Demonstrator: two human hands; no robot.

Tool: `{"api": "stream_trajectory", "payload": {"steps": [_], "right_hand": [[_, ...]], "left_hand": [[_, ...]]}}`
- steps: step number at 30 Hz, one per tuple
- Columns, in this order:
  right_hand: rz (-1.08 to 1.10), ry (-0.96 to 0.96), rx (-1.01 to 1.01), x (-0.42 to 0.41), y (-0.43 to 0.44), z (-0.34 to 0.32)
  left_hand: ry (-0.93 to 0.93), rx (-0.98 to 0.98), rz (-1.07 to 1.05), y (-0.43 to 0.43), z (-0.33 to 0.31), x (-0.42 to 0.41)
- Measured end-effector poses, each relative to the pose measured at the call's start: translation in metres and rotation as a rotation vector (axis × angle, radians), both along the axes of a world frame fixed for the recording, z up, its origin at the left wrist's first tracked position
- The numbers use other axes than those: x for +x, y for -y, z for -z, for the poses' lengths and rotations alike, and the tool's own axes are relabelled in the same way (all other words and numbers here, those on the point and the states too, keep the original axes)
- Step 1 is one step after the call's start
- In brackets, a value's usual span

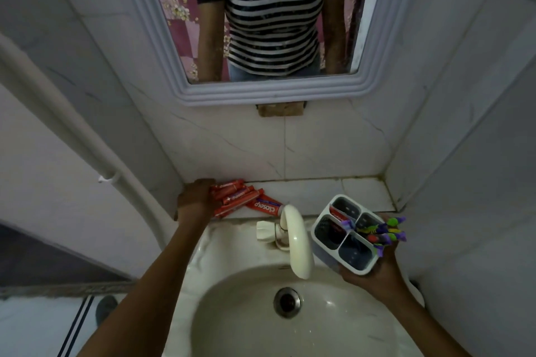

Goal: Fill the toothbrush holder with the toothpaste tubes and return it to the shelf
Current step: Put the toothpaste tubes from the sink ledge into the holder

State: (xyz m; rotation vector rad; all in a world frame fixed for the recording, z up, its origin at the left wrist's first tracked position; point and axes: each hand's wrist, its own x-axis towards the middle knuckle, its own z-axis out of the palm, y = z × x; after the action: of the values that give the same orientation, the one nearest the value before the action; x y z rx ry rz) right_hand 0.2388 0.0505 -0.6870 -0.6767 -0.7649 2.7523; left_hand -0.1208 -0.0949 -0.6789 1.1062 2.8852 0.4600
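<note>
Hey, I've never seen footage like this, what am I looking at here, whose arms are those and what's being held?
This is one picture from a camera worn on a person's head, looking down at a bathroom sink. The arms are the wearer's own; the mirror reflects their torso. The left hand rests on a pile of red toothpaste tubes on the tiled ledge behind the tap. The right hand holds a white four-compartment toothbrush holder, with colourful toothbrushes sticking out and at least one tube inside.
</note>
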Motion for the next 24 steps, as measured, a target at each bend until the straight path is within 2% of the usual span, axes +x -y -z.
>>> {"api": "stream_trajectory", "payload": {"steps": [2,4,5,6,7,8,11,13,15,16,19,21,22,24], "right_hand": [[0.043,-0.054,0.015,0.001,-0.004,-0.010],[0.082,-0.126,0.169,-0.002,-0.006,-0.005],[0.099,-0.120,0.176,-0.004,-0.002,0.000],[0.018,-0.110,0.046,-0.007,-0.002,0.002],[-0.112,-0.208,-0.076,-0.010,0.003,-0.001],[-0.178,-0.291,-0.070,-0.009,0.006,-0.009],[-0.189,-0.361,-0.027,-0.010,-0.002,-0.023],[-0.210,-0.540,-0.045,-0.021,0.002,-0.027],[-0.150,-0.592,-0.082,-0.019,-0.001,-0.019],[-0.119,-0.552,-0.135,-0.016,-0.003,-0.020],[0.064,-0.331,-0.252,-0.013,-0.004,-0.010],[0.180,-0.145,-0.239,-0.013,-0.009,0.003],[0.191,-0.127,-0.293,-0.013,-0.011,0.009],[0.206,0.018,-0.343,-0.014,-0.014,0.013]], "left_hand": [[-0.133,0.029,0.237,-0.016,-0.001,0.006],[-0.290,-0.046,0.513,-0.033,0.000,0.023],[-0.323,-0.093,0.625,-0.041,0.001,0.033],[-0.320,-0.141,0.711,-0.050,0.006,0.039],[-0.299,-0.219,0.758,-0.058,0.007,0.045],[-0.282,-0.312,0.797,-0.067,0.007,0.050],[-0.289,-0.555,0.841,-0.088,-0.003,0.055],[-0.318,-0.604,0.838,-0.099,-0.012,0.053],[-0.217,-0.477,0.786,-0.107,-0.024,0.055],[-0.089,-0.327,0.742,-0.110,-0.033,0.058],[0.293,0.116,0.611,-0.117,-0.069,0.072],[0.436,0.356,0.648,-0.120,-0.096,0.082],[0.510,0.461,0.664,-0.122,-0.109,0.088],[0.622,0.592,0.669,-0.122,-0.132,0.099]]}}
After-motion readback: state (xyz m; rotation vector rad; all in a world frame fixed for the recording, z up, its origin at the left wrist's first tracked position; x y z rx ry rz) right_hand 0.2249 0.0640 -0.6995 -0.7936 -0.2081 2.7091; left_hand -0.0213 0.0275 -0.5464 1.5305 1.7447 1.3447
